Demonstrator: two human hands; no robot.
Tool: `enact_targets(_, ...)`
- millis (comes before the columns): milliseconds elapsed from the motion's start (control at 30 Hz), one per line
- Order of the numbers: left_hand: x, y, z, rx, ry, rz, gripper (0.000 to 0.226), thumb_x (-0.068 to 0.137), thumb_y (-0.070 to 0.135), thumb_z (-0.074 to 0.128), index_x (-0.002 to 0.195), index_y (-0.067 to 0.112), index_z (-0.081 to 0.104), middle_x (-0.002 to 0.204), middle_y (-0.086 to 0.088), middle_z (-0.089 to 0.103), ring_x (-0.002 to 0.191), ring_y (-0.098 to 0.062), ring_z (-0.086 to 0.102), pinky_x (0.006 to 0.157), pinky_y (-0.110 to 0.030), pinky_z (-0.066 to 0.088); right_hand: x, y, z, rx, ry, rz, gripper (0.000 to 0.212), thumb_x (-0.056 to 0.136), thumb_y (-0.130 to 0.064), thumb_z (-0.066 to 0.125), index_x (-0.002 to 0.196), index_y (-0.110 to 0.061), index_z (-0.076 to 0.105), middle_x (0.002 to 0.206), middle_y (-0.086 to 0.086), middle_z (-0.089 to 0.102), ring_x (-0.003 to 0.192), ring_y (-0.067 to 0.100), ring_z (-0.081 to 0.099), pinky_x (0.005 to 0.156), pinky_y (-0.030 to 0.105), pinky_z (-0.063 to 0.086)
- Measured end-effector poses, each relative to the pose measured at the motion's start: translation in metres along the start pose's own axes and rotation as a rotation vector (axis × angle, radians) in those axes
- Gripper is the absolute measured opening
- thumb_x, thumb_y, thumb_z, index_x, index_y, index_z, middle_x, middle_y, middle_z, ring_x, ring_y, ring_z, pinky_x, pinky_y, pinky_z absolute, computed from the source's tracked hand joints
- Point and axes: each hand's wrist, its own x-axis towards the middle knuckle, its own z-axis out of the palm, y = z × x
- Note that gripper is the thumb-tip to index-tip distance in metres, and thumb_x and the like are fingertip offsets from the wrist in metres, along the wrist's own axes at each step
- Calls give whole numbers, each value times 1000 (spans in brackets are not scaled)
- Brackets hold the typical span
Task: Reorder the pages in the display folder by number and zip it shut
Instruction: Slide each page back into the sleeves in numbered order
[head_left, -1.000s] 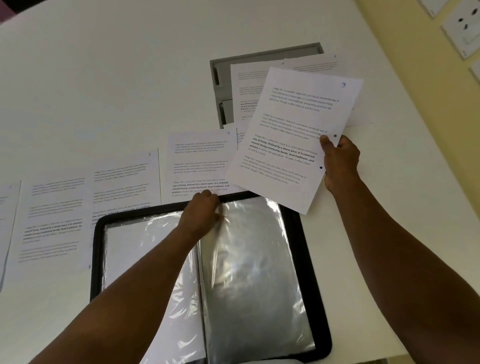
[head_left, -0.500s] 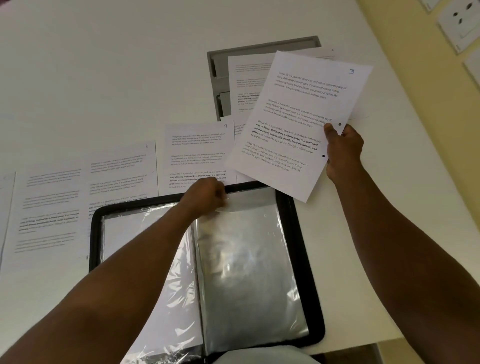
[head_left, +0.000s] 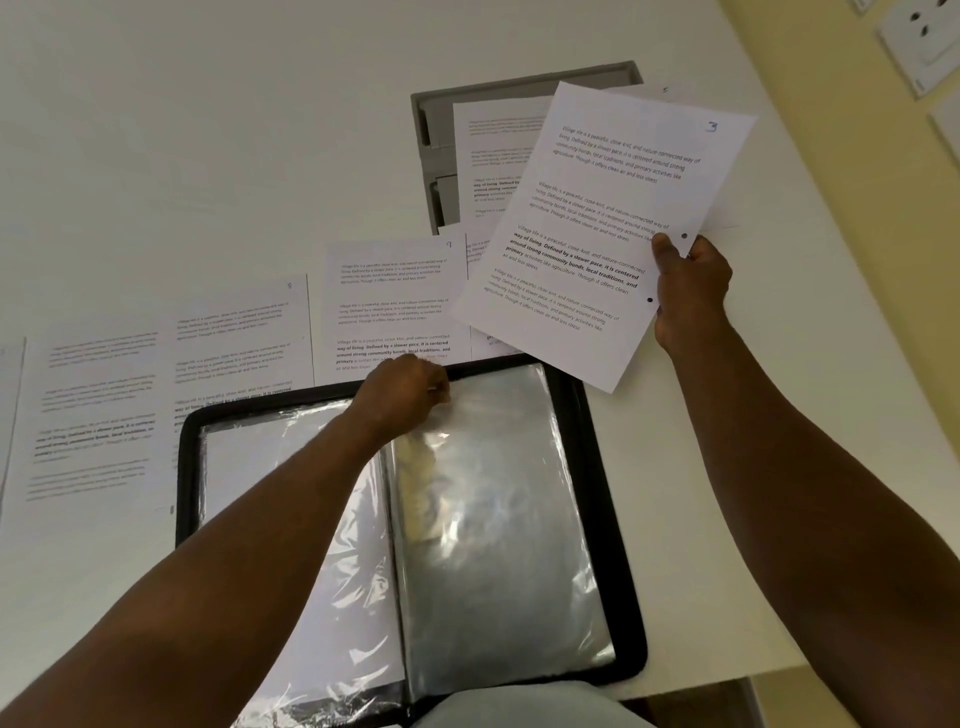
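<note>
Page 3 (head_left: 597, 228) hangs in the air above the table (head_left: 208, 130), just past the folder's top right corner, because our right hand (head_left: 688, 283) is keeping it ready for the sleeve we are opening. We hold it by its right edge, thumb on the printed face and the other fingers curled behind, so the sheet stays flat and its handwritten number faces us.

Our left hand (head_left: 402, 392) sits at the top edge of the folder (head_left: 613, 519), near the spine, with its fingers bunched and curled over the mouth of the right-hand sleeve (head_left: 493, 519). It seems to pinch the plastic there to part it, though we cannot tell whether it has one layer or both. That sleeve looks empty and shiny; the left one (head_left: 291, 519) shows white paper inside.

Loose pages (head_left: 389, 306) lie in a row along the table beyond the folder, face up, so their numbers can be read at a glance. One is marked 9; others are too faint to read. More sheets rest on a grey tray (head_left: 431, 130) farther back.

We judge the sorting is at an early stage: page 3 goes in next, and the folder lies wide open, its zip not yet touched.
</note>
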Motion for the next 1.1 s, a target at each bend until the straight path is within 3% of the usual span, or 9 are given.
enact_targets(167,-3,6,0,108,93,137,15,91,11,61,98,11,75,100,-7,63,94,-26,53,73,-38,49,1,-2,1,-3,4,-29,5,93,-21,64,97,-19,62,105,2,70,91,18,71,72,35,59)
enact_targets(333,-6,4,4,17,34,-8,23,94,18,57,115,16,67,108,-7,70,98,-24,63,83,-39,53,3,-5,11,8,-15,-47,5,93,-20,63,98,-19,62,101,-1,70,88,15,70,69,32,59)
enact_targets(467,-7,7,3,-10,19,-42,16,89,29,67,99,16,66,91,-5,68,84,-22,63,75,-36,53,3,-1,11,16,-9,-49,5,93,-18,63,98,-19,63,95,-5,70,83,12,70,70,31,59)
enact_targets(567,-8,10,4,24,62,43,11,89,23,67,95,15,72,99,-3,66,92,-19,59,75,-37,52,3,0,11,18,-2,-47,4,94,-18,63,98,-19,63,95,-5,69,83,12,70,73,33,59)
enact_targets(667,-9,9,7,63,135,104,12,89,18,66,93,11,75,100,-4,62,94,-22,54,65,-40,54,4,-1,13,30,-9,-43,4,94,-20,63,98,-20,62,101,-1,69,93,18,70,80,42,60)
enact_targets(867,-18,12,15,102,119,11,10,95,21,51,91,17,60,82,-2,61,71,-20,57,58,-33,49,-7,-1,37,236,-131,35,10,94,-16,62,103,-22,63,111,5,69,99,21,68,84,47,58)
enact_targets(1100,-19,16,16,110,17,19,6,96,18,46,99,20,51,82,1,62,70,-23,56,63,-39,52,-21,7,83,399,-296,102,15,95,-9,60,105,-19,61,113,7,67,104,24,65,91,51,54)
